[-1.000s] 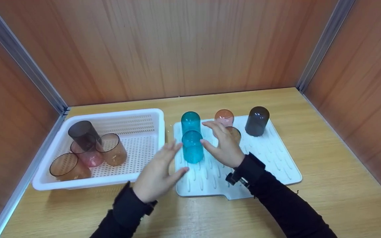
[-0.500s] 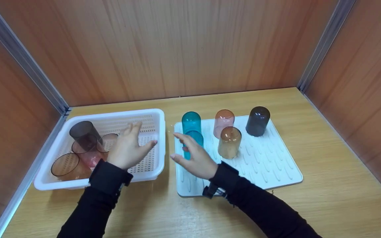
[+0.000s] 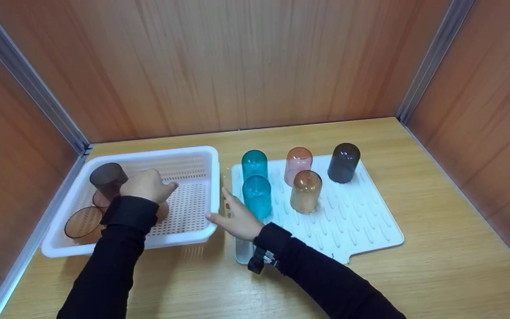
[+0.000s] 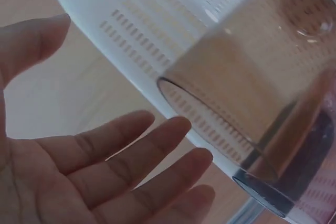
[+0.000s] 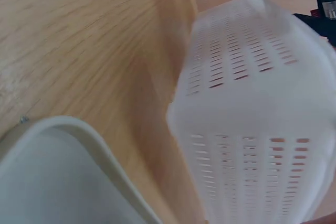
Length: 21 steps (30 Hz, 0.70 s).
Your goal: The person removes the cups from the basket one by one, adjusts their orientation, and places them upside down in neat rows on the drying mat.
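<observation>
In the head view my left hand is inside the white basket, over an amber tumbler that it mostly hides. The left wrist view shows its fingers extended and apart, close to the mouth of the tilted amber tumbler. A dark grey tumbler, a pink one and another amber tumbler lie left of this hand. My right hand has its thumb right at the basket's right rim, fingers spread and holding nothing.
On the white ridged draining mat several tumblers stand upside down: two teal, one pink, one amber, one dark. Wood panels enclose the table at the back and sides.
My left hand has moved left from beside the front teal tumbler into the basket. The right hand has withdrawn left from that tumbler to the basket's rim; the tumbler stays on the mat.
</observation>
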Available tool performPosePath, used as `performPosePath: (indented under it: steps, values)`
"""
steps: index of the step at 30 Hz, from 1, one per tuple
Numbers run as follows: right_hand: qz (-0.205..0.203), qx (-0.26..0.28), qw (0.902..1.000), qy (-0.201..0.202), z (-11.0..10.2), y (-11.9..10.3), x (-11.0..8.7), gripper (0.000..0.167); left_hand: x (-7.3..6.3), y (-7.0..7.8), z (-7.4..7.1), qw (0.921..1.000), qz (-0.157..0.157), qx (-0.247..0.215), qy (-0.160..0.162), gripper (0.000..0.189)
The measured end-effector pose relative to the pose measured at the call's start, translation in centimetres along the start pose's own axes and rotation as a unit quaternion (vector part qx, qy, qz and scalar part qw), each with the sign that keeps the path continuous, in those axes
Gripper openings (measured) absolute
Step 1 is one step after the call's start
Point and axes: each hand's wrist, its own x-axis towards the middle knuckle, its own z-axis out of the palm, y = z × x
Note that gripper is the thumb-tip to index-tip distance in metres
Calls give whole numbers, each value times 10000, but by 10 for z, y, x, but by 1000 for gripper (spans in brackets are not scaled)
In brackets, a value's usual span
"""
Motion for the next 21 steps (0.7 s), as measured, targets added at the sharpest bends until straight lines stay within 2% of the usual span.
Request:
performPosePath:
  steps: [4, 8, 12, 18, 21]
  values:
    - [-527, 617, 9962, -319, 7, 2, 3, 61, 3, -4, 0, 9996, -115, -21, -258, 40]
    - [-869, 1338, 9862, -433, 15, 6, 3, 58, 7, -7, 2, 9993, -108, -8, -364, 32]
    - [-841, 1573, 9831, -411, 20, 10, 4, 59, 7, -10, 5, 9989, 72, -47, -451, 20]
    - [-860, 1739, 9800, -441, 21, 10, 4, 59, 3, -11, 9, 9989, 269, 159, -359, 2]
    - [-879, 1770, 9794, -418, 20, 11, 4, 58, 3, -10, 10, 9991, 258, 192, -293, 6]
